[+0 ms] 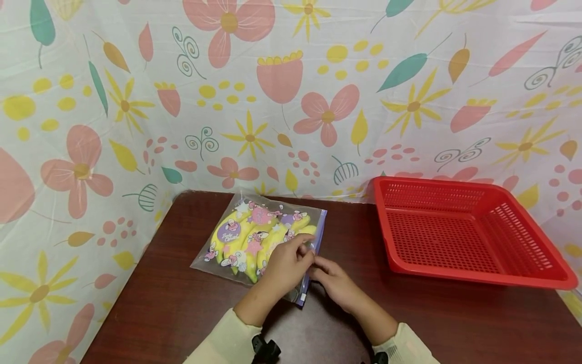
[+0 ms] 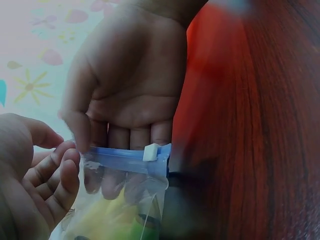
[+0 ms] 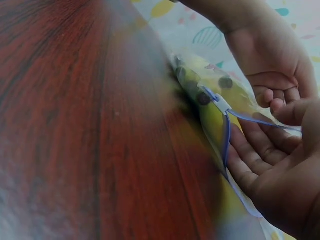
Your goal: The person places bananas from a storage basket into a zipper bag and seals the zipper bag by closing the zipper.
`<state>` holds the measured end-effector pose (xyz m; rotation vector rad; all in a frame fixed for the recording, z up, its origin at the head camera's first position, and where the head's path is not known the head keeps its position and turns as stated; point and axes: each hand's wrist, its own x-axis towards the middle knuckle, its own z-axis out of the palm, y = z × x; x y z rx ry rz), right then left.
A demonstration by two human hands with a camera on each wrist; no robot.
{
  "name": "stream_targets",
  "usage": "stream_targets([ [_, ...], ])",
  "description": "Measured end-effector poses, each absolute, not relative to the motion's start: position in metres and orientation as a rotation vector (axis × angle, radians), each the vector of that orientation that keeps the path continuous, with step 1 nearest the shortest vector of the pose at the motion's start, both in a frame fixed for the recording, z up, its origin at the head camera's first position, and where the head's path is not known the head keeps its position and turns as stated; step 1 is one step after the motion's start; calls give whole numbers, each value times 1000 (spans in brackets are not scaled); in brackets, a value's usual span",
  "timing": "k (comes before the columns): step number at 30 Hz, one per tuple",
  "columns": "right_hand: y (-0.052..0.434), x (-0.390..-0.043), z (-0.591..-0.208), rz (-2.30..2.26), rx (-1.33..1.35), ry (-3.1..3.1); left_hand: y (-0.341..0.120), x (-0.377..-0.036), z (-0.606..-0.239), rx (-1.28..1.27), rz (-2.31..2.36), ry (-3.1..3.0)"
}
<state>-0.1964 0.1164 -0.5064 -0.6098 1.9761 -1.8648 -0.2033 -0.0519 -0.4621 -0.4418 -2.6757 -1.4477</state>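
A clear printed zip bag [image 1: 247, 237] with a purple-blue edge and white slider [image 2: 150, 152] lies on the table, several yellow bananas [image 1: 232, 245] inside. At its right edge, my left hand [image 1: 288, 263] reaches over the bag and pinches the edge with curled fingertips. My right hand [image 1: 338, 285] meets it there from the right, gripping the edge. Its thumb stays outside, while its fingers [image 2: 119, 137] show through the film below the edge. In the right wrist view, the blue strips [image 3: 226, 145] spread apart from the slider, around the right fingers.
A red perforated plastic basket [image 1: 386, 227] stands at the right of the dark wooden table [image 1: 150, 303]. Behind and to the left hangs a flower-print cloth [image 1: 282, 126]. Small black devices [image 1: 265, 349] sit at both wrists by the cream sleeves.
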Motion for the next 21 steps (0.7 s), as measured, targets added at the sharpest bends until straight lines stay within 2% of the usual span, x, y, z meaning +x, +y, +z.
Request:
stream_targets([
  [12,115,-198,-508,-1870,-567,1984,-55,-201,-457,-480,-1483,-2655],
  [21,115,-199,-510,-1911,-673,1943,-57,-198,-447,-511,-1516,-2683],
])
